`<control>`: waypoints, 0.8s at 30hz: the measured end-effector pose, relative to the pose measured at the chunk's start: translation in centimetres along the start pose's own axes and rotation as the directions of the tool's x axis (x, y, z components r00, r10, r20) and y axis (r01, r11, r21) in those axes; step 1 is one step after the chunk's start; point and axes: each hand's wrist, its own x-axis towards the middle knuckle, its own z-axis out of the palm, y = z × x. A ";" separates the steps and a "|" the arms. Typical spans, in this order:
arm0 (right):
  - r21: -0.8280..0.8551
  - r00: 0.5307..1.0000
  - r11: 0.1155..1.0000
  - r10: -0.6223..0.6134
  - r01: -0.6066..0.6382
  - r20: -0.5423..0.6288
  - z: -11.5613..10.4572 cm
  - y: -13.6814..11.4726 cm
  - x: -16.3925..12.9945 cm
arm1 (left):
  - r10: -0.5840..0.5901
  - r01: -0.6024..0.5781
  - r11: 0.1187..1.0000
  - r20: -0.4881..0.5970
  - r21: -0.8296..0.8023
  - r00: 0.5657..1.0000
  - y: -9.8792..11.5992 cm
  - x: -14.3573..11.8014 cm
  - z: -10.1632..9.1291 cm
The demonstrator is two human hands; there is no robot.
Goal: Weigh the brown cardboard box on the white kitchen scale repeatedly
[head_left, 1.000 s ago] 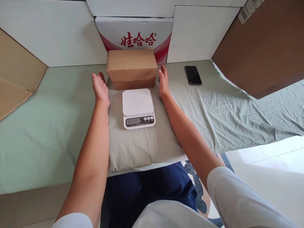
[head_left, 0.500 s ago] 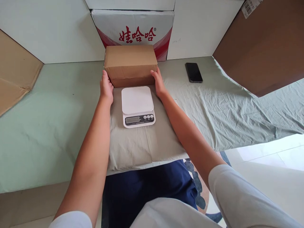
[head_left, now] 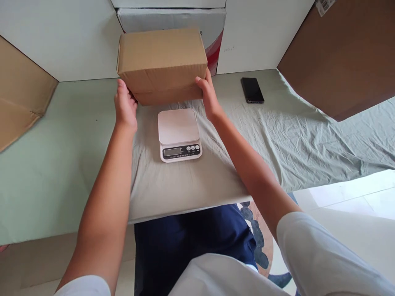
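Observation:
A brown cardboard box (head_left: 163, 61) is held between my two hands, raised off the cloth and slightly tilted. My left hand (head_left: 126, 105) grips its lower left end, thumb up, with the other fingers partly hidden underneath. At the right end, my right hand (head_left: 210, 96) has its thumb on the front face and fingers along the side. Just in front of the box lies a white kitchen scale (head_left: 179, 127) with nothing on its platform. Its small display looks blank.
A black phone (head_left: 252, 90) lies on the green cloth (head_left: 61, 164) to the right. Large cardboard pieces stand at the left (head_left: 21, 98) and right (head_left: 342, 61). Behind the held box is a white and red carton (head_left: 214, 41) against white panels.
The cardboard box has risen and come nearer, shifting a little left and tilting, with both hands still on it. It now covers most of the carton's red lettering.

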 end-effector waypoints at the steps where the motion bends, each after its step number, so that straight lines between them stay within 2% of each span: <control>1: -0.005 0.994 0.998 0.054 -0.055 -0.094 0.4 -1.4 -0.6 | 0.021 -0.021 1.000 0.002 0.007 1.000 1.0 -1.0 0.1; 3: -0.028 0.983 0.997 0.067 -0.073 -0.171 1.4 -4.2 -2.7 | 0.069 -0.069 0.998 -0.014 0.015 0.998 2.9 -3.6 0.6; 6: -0.072 0.980 0.992 0.085 -0.099 -0.178 2.9 -6.7 -7.5 | 0.140 -0.140 0.989 -0.012 0.038 0.990 4.8 -8.8 1.6; 9: -0.055 0.978 0.988 0.136 -0.147 -0.159 3.4 -7.1 -11.8 | 0.108 -0.106 0.991 -0.025 0.079 0.994 5.5 -13.4 2.3; 11: -0.034 0.979 0.990 0.128 -0.135 -0.157 3.5 -6.8 -13.7 | 0.088 -0.084 0.993 -0.037 0.082 0.995 5.4 -15.3 2.5; 15: -0.030 0.978 0.992 0.119 -0.126 -0.169 3.9 -6.6 -15.1 | 0.111 -0.107 0.991 -0.039 0.085 0.993 5.1 -16.3 2.6; 24: -0.040 0.974 0.988 0.142 -0.151 -0.176 3.9 -6.1 -15.2 | 0.085 -0.082 0.990 -0.025 0.112 0.996 4.5 -16.1 2.5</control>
